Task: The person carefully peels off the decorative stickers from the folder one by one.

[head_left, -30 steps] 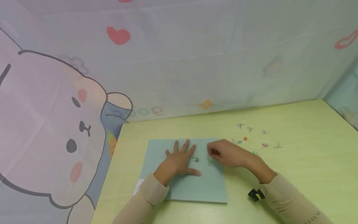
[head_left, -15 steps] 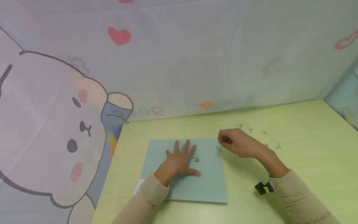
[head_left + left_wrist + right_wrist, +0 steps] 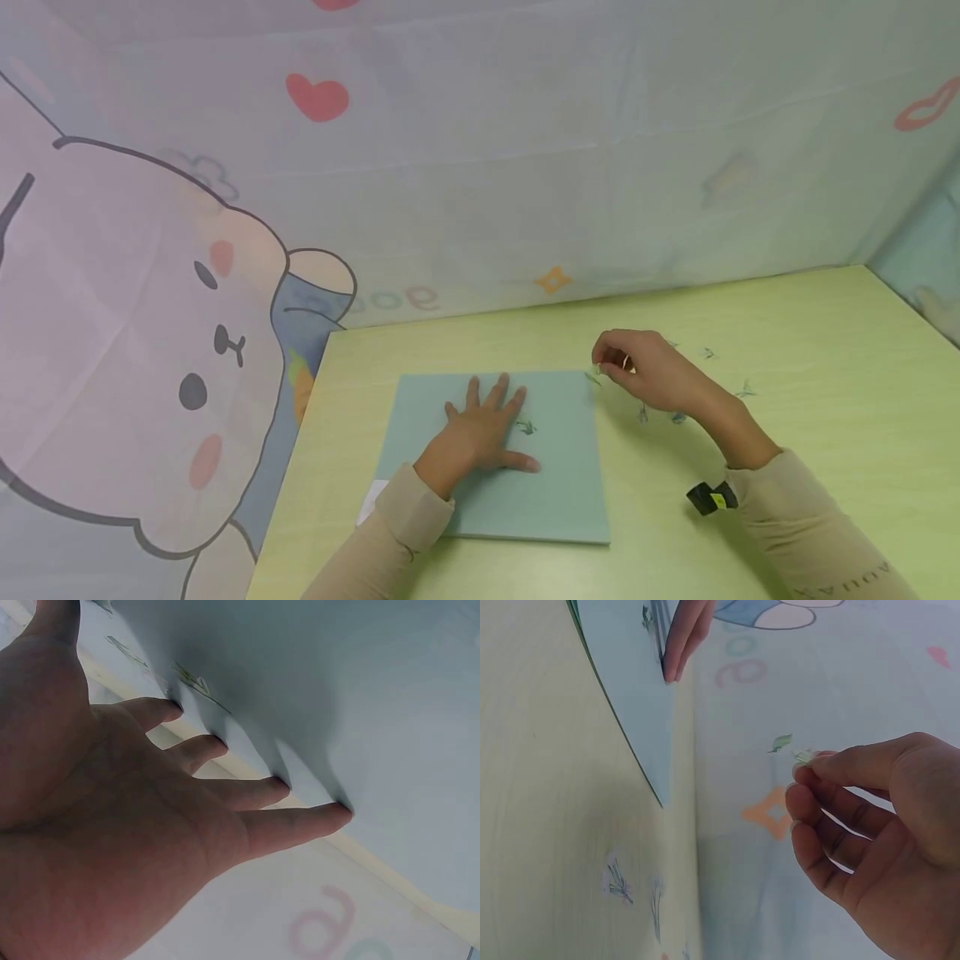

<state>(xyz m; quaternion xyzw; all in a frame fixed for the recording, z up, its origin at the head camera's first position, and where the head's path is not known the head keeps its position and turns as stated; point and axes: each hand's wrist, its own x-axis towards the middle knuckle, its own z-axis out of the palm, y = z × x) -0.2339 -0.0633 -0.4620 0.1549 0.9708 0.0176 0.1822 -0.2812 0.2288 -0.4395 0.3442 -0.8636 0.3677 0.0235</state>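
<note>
My left hand rests with spread fingers on a pale blue-green board; the left wrist view shows its fingertips touching the surface. A small green leaf sticker lies on the board between its thumb and index finger. Above the board's far right corner, my right hand pinches a small clear sticker between thumb and index finger. In the right wrist view, this sticker has a green leaf and a whitish-green part close to the fingertips. The remaining fingers of that hand are loosely curled.
Several small flower and plant stickers lie on the yellow-green table right of the board, among them a purple-flowered one. My right arm hides some. A printed cloth hangs behind the table. A black device sits at my right cuff.
My right hand has lifted from above the board's right part and moved right and away from me, carrying the clear leaf sticker. My left hand has stayed still.
</note>
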